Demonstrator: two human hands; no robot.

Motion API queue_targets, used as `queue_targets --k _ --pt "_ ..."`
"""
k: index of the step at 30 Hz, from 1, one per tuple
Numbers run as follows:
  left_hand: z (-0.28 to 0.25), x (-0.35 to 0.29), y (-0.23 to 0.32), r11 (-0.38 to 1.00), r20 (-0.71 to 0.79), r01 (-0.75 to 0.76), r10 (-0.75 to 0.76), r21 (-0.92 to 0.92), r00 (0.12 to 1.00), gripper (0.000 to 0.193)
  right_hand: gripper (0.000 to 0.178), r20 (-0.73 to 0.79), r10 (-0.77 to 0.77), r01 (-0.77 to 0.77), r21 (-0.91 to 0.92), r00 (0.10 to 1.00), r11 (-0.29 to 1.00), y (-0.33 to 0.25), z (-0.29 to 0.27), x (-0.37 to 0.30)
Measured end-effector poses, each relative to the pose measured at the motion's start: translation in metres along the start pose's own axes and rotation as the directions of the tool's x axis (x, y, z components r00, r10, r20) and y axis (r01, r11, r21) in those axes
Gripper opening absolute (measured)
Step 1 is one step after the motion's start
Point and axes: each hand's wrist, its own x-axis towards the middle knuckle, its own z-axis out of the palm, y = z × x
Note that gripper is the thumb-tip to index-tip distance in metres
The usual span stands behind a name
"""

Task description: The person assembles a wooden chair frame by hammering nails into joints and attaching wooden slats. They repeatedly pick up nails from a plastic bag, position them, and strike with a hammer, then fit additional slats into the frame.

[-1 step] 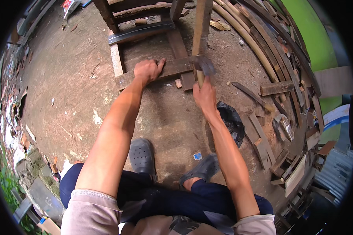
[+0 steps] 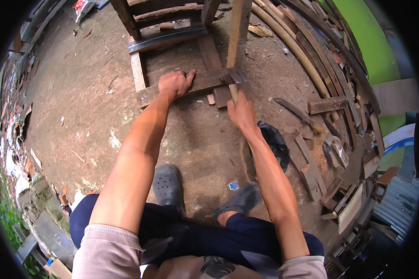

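Observation:
My right hand (image 2: 241, 111) is wrapped round the wooden handle of a hammer (image 2: 237, 76). Its metal head is at the right end of a wooden crosspiece (image 2: 205, 82), beside an upright post (image 2: 236, 42); whether it touches the wood I cannot tell. Toward the left of that crosspiece, my left hand (image 2: 174, 83) grips the board, fingers curled over it and thumb stretched out. The board belongs to a wooden frame with a dark-edged rail (image 2: 167, 38) farther back. A short wood block (image 2: 222, 96) pokes out under the crosspiece near the hammer.
On the ground to the right lie a machete (image 2: 298, 114), a black plastic bag (image 2: 275, 144) and a loose wood block (image 2: 327, 105). Long curved planks (image 2: 307, 60) are piled behind them. Scrap boards (image 2: 307, 165) lie near my right arm. My grey clogs (image 2: 167, 186) stand below the frame.
My right hand and the hammer have shifted slightly left, and the hammer head sits closer to the crosspiece end. My left hand stays on the board.

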Motion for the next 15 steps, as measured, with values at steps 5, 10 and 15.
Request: queue_targets --k 5,10,15 --pt "0.001 0.007 -0.010 1.000 -0.015 -0.009 0.009 -0.013 1.000 0.082 0.041 -0.088 -0.050 0.058 0.092 0.995 0.994 -0.038 -0.016 0.013" --pt "-0.005 0.006 0.001 1.000 -0.001 -0.009 0.009 -0.006 1.000 0.082 0.040 -0.427 -0.220 0.305 0.140 0.877 0.942 -0.010 0.009 0.005" --pt "-0.002 0.007 -0.002 0.999 -0.019 -0.026 0.025 -0.025 1.000 0.082 0.039 0.148 0.108 -0.089 -0.130 0.983 0.987 0.007 0.002 0.019"
